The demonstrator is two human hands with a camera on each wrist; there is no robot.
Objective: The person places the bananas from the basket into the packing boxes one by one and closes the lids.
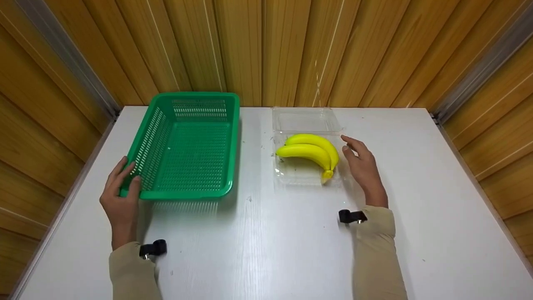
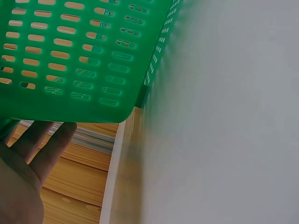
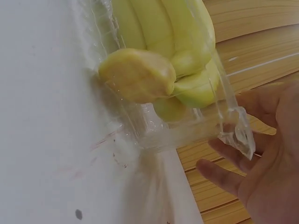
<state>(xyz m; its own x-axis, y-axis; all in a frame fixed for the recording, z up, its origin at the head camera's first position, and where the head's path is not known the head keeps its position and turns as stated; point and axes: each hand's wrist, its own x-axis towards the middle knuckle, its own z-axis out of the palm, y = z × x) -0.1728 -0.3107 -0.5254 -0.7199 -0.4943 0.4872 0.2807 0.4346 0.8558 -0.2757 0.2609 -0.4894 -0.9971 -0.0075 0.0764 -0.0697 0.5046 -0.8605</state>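
A green plastic basket (image 1: 189, 194) with slotted walls stands on the left of the table. At its near left corner is my left hand (image 1: 120, 200), with extended fingers against the rim in the left wrist view (image 2: 49, 144). A bunch of yellow bananas (image 1: 310, 152) lies in a clear plastic clamshell box (image 1: 291, 177), its stem end toward the near right. The box's lid (image 1: 306, 120) is folded back behind it. Beside the box's right edge, my right hand (image 1: 362, 166) has loosely bent fingers and holds nothing. Its fingertips are close to the clear wall in the right wrist view.
The white table (image 1: 266, 250) meets a wood-panelled wall (image 1: 283, 50) at the back, with panelled walls at both sides. Each sleeve cuff carries a small black camera, one by the left wrist (image 1: 154, 248) and one by the right wrist (image 1: 352, 216).
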